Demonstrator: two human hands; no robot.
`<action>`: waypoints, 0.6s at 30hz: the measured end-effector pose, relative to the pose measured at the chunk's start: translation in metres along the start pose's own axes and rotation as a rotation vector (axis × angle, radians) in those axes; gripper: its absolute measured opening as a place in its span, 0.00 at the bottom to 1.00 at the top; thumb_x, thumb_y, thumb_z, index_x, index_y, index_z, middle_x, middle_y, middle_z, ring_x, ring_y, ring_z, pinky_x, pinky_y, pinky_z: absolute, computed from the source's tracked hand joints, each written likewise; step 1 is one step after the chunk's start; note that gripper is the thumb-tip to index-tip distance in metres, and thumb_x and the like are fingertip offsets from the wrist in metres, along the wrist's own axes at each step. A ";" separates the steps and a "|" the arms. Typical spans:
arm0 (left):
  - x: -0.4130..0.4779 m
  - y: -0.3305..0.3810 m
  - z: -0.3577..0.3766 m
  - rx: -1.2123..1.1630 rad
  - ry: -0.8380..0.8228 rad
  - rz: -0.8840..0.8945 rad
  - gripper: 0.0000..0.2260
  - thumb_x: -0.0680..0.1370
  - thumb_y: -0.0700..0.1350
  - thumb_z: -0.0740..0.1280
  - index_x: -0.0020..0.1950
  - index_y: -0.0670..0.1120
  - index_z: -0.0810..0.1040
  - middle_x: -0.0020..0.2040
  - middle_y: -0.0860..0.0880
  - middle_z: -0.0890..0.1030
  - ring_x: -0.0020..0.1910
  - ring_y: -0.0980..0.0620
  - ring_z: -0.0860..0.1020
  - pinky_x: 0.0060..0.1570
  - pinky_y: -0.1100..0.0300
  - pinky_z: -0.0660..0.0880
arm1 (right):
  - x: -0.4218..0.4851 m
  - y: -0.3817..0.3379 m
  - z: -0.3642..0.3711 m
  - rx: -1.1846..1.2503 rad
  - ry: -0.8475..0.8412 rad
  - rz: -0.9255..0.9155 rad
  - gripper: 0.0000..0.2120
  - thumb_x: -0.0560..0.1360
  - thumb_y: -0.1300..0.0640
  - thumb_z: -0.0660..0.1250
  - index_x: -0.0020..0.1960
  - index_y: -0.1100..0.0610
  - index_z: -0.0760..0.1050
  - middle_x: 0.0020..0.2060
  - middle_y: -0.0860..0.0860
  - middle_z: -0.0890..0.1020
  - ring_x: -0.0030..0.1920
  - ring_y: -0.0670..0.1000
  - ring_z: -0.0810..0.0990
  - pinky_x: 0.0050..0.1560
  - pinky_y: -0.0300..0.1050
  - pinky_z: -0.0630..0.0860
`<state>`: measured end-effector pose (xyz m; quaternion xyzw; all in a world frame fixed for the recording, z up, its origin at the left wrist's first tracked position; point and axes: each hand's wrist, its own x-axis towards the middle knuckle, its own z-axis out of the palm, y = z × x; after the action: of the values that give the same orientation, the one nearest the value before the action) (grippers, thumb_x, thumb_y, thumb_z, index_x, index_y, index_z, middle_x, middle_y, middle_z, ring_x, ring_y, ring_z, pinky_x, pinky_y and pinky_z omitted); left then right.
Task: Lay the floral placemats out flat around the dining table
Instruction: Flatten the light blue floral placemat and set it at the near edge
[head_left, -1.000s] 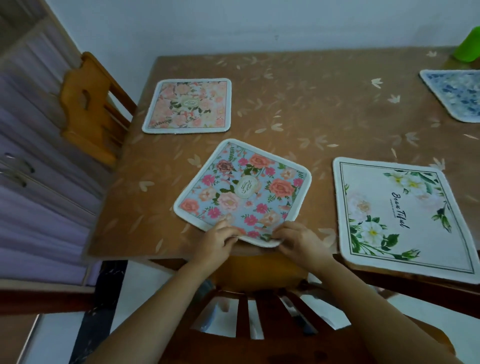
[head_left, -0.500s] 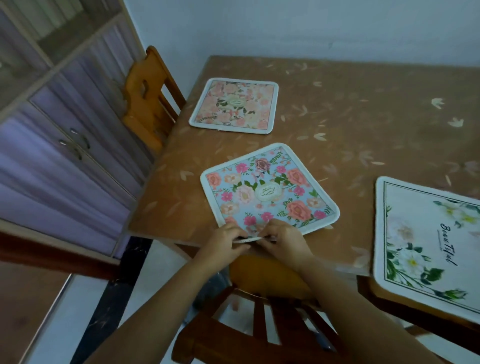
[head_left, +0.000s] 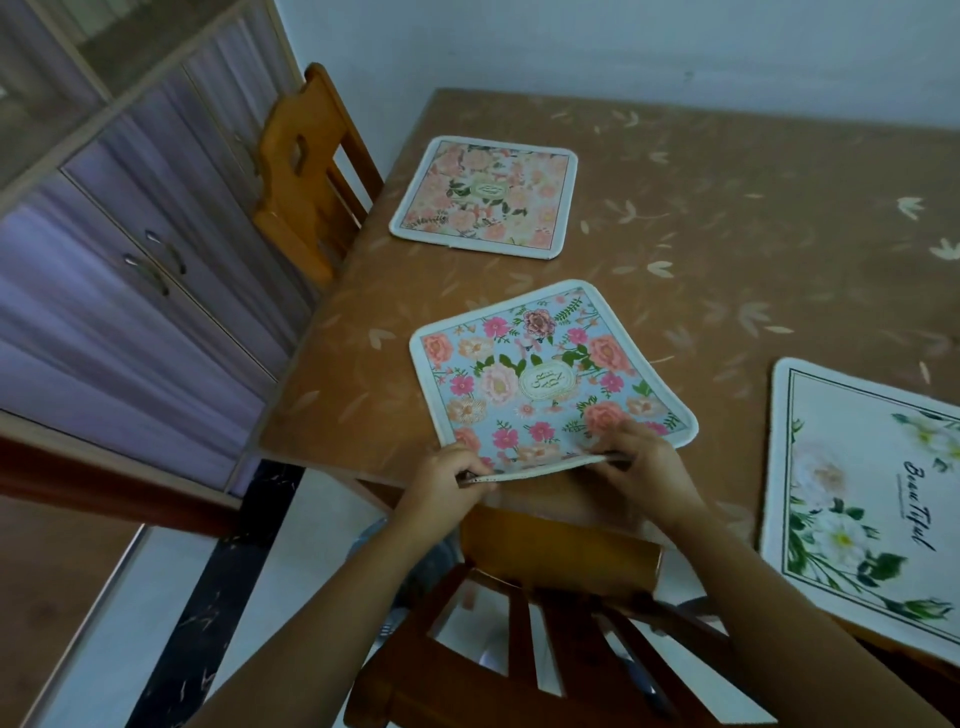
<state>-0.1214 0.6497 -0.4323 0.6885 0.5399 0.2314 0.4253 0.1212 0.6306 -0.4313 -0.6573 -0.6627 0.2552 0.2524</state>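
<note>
A light-blue floral placemat (head_left: 540, 379) lies skewed on the brown dining table (head_left: 727, 218), near its front left corner. My left hand (head_left: 447, 480) pinches the mat's near edge on the left, and my right hand (head_left: 639, 470) pinches the same edge on the right; that edge is lifted slightly off the table. A pink floral placemat (head_left: 485, 196) lies flat farther back by the left edge. A white placemat (head_left: 862, 499) with green leaves and lettering lies flat at the right, hanging slightly over the front edge.
A wooden chair (head_left: 306, 176) stands at the table's left side. Another chair's back (head_left: 561, 613) is right under my arms at the front edge. A purple-fronted cabinet (head_left: 119, 270) fills the left. The wall runs behind the table.
The blue placemat has turned clockwise on the table while both hands kept hold of its near edge. My view has swung left, so the far-right blue mat and green object have left the frame.
</note>
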 end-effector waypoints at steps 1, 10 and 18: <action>0.000 0.000 0.000 0.002 0.003 -0.005 0.05 0.68 0.35 0.72 0.36 0.42 0.78 0.36 0.54 0.74 0.38 0.56 0.73 0.36 0.73 0.67 | 0.001 0.005 -0.005 -0.006 0.018 0.021 0.08 0.65 0.64 0.74 0.44 0.62 0.81 0.46 0.57 0.80 0.47 0.56 0.79 0.47 0.48 0.76; 0.000 -0.009 0.004 0.006 -0.012 -0.057 0.03 0.68 0.34 0.72 0.37 0.40 0.79 0.39 0.49 0.77 0.42 0.50 0.76 0.44 0.57 0.74 | 0.000 0.015 -0.020 -0.087 0.120 0.047 0.07 0.64 0.65 0.74 0.41 0.64 0.81 0.40 0.58 0.81 0.42 0.59 0.80 0.36 0.44 0.71; 0.029 0.014 0.020 0.047 -0.002 0.008 0.04 0.68 0.34 0.72 0.36 0.41 0.78 0.36 0.54 0.73 0.40 0.51 0.75 0.37 0.71 0.69 | -0.025 0.032 -0.042 -0.190 0.197 0.157 0.07 0.66 0.60 0.74 0.40 0.63 0.80 0.39 0.58 0.80 0.41 0.58 0.78 0.35 0.42 0.69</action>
<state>-0.0892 0.6692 -0.4359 0.7009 0.5420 0.2196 0.4084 0.1730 0.6061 -0.4213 -0.7499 -0.6023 0.1447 0.2321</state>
